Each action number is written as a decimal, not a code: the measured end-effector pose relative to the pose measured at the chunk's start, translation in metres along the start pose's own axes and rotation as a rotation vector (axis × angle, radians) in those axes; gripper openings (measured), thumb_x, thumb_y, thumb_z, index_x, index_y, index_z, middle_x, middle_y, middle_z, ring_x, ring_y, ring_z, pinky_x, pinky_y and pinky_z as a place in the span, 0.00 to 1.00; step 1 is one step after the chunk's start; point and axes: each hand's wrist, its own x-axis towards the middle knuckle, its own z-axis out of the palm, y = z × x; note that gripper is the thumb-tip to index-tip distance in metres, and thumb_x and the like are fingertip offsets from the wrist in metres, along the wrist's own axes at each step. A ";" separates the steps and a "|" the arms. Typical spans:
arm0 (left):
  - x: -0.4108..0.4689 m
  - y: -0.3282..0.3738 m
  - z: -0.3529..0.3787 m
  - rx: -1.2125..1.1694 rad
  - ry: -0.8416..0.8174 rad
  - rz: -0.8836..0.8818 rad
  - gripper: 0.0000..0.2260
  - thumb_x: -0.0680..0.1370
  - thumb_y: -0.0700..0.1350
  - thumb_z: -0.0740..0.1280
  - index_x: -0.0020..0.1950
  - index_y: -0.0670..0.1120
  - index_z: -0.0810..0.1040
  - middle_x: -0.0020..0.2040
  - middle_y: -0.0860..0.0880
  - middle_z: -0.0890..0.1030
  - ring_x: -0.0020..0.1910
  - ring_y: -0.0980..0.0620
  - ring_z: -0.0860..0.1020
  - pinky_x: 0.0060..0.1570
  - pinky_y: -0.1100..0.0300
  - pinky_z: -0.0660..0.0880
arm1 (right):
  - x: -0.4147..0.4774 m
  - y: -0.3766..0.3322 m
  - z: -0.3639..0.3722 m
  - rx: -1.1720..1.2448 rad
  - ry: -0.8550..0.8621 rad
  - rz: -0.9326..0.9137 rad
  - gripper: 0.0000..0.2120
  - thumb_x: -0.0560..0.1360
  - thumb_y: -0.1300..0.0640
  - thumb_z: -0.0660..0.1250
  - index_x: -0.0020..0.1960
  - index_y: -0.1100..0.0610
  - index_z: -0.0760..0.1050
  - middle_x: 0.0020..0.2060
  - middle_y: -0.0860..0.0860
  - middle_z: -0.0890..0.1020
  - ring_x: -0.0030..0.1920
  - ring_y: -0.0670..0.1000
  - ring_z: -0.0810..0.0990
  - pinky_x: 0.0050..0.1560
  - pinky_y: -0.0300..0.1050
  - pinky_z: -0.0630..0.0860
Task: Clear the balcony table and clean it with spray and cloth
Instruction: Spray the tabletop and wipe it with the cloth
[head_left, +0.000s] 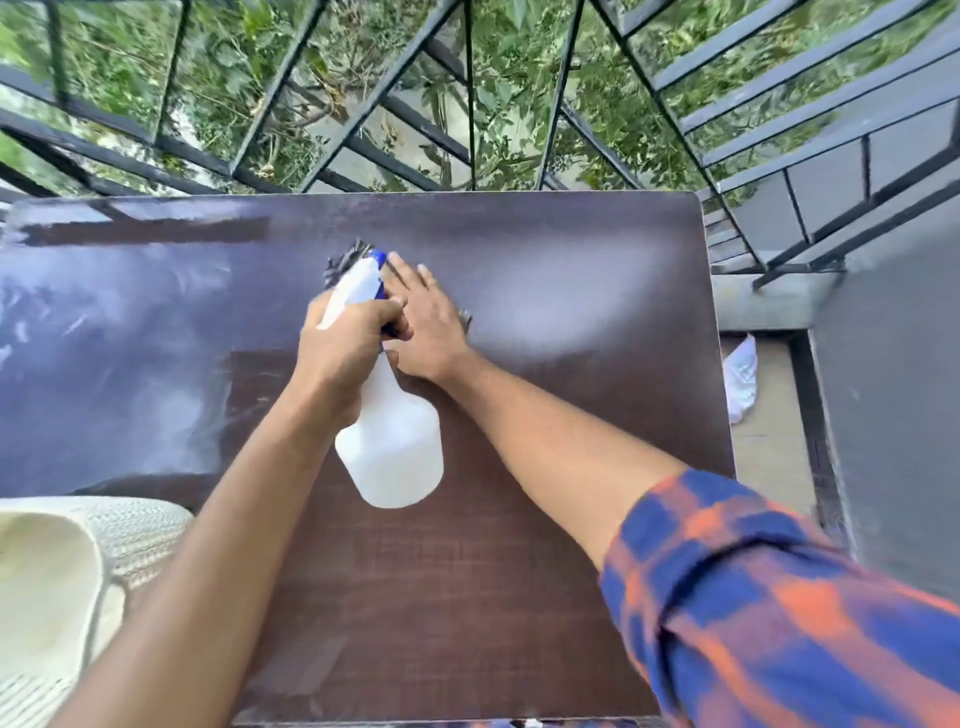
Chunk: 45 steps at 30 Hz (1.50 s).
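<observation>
At lower left, a cream woven chair (78, 571) sits beside the dark tabletop (519, 571). At frame centre, the left grip (348, 343) curls round the neck of a white spray bottle (389, 447) held over the tabletop. Just right of it, the right grip (431, 322) lies flat with fingers straight, pressing a dark cloth (340, 262) onto the tabletop.

Dark brown worktop (519, 571), white bottle (389, 441) with blue nozzle (376, 258), orange-and-blue plaid sleeve (779, 597), black railing (467, 93), cream woven chair (78, 571).
</observation>
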 end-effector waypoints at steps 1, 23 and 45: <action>-0.004 -0.003 -0.002 0.001 -0.006 -0.001 0.03 0.73 0.36 0.67 0.40 0.41 0.77 0.31 0.48 0.78 0.38 0.46 0.77 0.41 0.56 0.73 | -0.017 0.007 0.004 -0.010 0.015 -0.037 0.35 0.79 0.45 0.62 0.81 0.54 0.54 0.80 0.52 0.56 0.80 0.53 0.53 0.78 0.55 0.51; -0.074 -0.033 -0.079 -0.003 0.037 0.006 0.07 0.73 0.36 0.64 0.38 0.46 0.73 0.32 0.52 0.74 0.34 0.54 0.76 0.28 0.67 0.68 | -0.092 -0.050 0.041 0.178 0.339 0.877 0.30 0.81 0.46 0.56 0.81 0.53 0.56 0.81 0.53 0.55 0.80 0.57 0.54 0.77 0.60 0.51; -0.107 -0.053 -0.070 0.072 -0.146 0.006 0.08 0.72 0.38 0.66 0.35 0.50 0.75 0.32 0.53 0.75 0.36 0.54 0.77 0.28 0.65 0.69 | -0.298 0.062 0.050 0.145 0.453 1.263 0.28 0.83 0.48 0.56 0.80 0.56 0.58 0.80 0.55 0.58 0.79 0.58 0.57 0.77 0.57 0.54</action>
